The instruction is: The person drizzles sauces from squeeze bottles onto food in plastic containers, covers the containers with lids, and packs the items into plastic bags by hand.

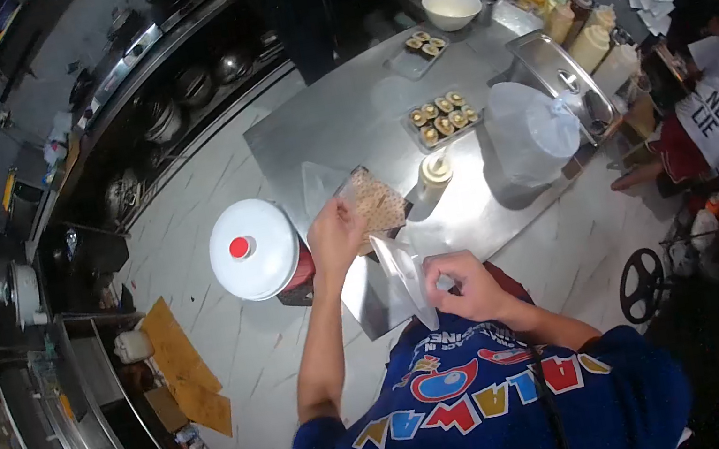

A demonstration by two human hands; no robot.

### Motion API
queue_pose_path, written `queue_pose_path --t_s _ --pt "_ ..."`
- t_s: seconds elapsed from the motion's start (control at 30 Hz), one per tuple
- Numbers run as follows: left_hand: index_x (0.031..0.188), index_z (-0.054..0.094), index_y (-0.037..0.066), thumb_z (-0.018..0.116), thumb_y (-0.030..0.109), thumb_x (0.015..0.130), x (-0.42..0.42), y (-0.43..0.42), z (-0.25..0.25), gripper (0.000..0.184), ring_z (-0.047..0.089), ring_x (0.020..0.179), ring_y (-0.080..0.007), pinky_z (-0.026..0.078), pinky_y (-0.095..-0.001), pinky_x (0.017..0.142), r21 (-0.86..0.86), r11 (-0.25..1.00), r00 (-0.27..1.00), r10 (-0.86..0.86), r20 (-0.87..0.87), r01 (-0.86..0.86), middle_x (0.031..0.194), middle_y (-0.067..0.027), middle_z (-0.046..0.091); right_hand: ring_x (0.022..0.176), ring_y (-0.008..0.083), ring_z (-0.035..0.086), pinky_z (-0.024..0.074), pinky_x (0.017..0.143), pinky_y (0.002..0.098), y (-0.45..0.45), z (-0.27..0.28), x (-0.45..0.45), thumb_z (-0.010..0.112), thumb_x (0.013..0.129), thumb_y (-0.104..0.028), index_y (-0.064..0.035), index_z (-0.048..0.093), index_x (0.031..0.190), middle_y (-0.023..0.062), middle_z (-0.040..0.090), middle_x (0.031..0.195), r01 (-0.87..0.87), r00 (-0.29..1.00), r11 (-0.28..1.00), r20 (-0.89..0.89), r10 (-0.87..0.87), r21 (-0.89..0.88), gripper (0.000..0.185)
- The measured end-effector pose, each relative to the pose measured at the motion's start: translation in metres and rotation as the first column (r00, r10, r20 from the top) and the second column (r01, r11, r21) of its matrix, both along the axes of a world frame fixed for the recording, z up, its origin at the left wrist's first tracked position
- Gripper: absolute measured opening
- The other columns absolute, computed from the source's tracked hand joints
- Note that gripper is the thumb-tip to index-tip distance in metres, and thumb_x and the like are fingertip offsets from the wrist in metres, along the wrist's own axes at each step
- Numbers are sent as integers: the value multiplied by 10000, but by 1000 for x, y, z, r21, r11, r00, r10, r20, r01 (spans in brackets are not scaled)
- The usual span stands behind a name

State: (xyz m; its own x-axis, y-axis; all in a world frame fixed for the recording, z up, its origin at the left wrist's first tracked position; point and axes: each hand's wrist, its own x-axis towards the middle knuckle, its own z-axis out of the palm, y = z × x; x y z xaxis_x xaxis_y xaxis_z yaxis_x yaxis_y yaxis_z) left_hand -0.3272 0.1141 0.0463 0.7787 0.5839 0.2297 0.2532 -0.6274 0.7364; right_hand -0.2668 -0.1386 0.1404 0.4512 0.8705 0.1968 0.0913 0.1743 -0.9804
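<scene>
My left hand (338, 236) is closed, its fingers pinched over the near-left edge of a brown patterned sheet (380, 204) on the steel table. What those fingers hold, if anything, is hidden. Close to my body, my right hand (467, 287) is curled around a clear plastic piece (405, 279), which stands tilted, nearly edge-on, between my hands; its exact kind is unclear. Another clear plastic piece (322, 185) lies behind my left hand. Just right of the brown sheet stands a squeeze bottle (434, 172) of pale sauce. Beyond it, a clear tray (441, 120) holds several sushi-like rolls.
A second tray of rolls (417, 55) and a white bowl (452, 9) sit farther back. To the right are a filled plastic bag (533, 134), a steel pan (558, 77) and several sauce bottles (589, 48). A white-lidded container (255, 249) stands left. Other people are at back and right.
</scene>
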Motion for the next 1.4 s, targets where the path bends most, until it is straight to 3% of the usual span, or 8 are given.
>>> queue_pose_path --t_s 0.27,0.37,0.43,0.5,0.57,0.63,0.83,1.4 --pt "1095 712 23 713 270 884 61 24 -85 325 708 922 -301 527 -380 875 193 960 946 -139 -295 201 959 -150 738 696 197 591 512 1003 565 -30 13 61 682 919 -164 -73 569 752 70 612 722 61 904 942 -418 88 330 221" --pt "1244 688 24 611 333 1016 71 16 -28 392 696 934 -250 535 -383 866 -437 900 997 30 69 3 1086 -112 739 635 207 546 540 932 541 -21 15 124 700 885 -245 -95 524 725 56 550 670 145 885 909 -463 58 391 280" --pt "1384 611 35 533 355 1081 100 -2 63 448 677 882 -204 552 -351 814 -870 392 935 64 349 298 1170 -71 716 660 201 493 533 912 510 1 13 185 672 872 -228 -101 496 814 43 492 686 125 864 874 -484 137 470 224" --pt "1386 595 47 565 282 1070 140 1 104 395 683 880 -169 545 -298 741 -798 401 891 -148 429 451 1094 -99 728 710 158 533 532 844 363 17 33 251 609 935 -213 -70 556 883 26 526 757 52 838 939 -527 144 339 162" --pt "1398 565 8 600 198 1053 189 4 126 396 687 777 -147 526 -247 645 -507 842 975 -94 200 185 1120 -111 725 747 101 580 528 766 289 36 34 337 570 991 -203 -27 621 973 22 582 807 54 919 998 -392 -34 42 184" --pt "1390 566 -10 601 192 1049 233 13 114 398 675 717 -142 518 -242 602 -425 891 968 -58 242 160 1121 -107 727 745 92 628 551 685 279 45 59 385 553 1029 -215 2 649 1046 29 641 840 153 988 956 58 -143 -250 238" --pt "1374 579 -22 595 195 1047 306 25 8 393 672 795 -142 612 -302 692 -622 776 986 -163 -39 104 1157 -106 715 573 161 668 543 499 303 85 -46 519 612 938 -158 8 694 896 71 710 760 -73 937 655 174 303 -752 189" --pt "1178 756 21 727 191 966 300 10 -85 273 704 824 -142 628 -289 651 -545 825 979 46 -197 -148 1030 -110 708 585 198 703 568 528 316 78 -176 499 788 861 -141 61 633 925 145 729 816 -101 886 441 121 447 -892 263"
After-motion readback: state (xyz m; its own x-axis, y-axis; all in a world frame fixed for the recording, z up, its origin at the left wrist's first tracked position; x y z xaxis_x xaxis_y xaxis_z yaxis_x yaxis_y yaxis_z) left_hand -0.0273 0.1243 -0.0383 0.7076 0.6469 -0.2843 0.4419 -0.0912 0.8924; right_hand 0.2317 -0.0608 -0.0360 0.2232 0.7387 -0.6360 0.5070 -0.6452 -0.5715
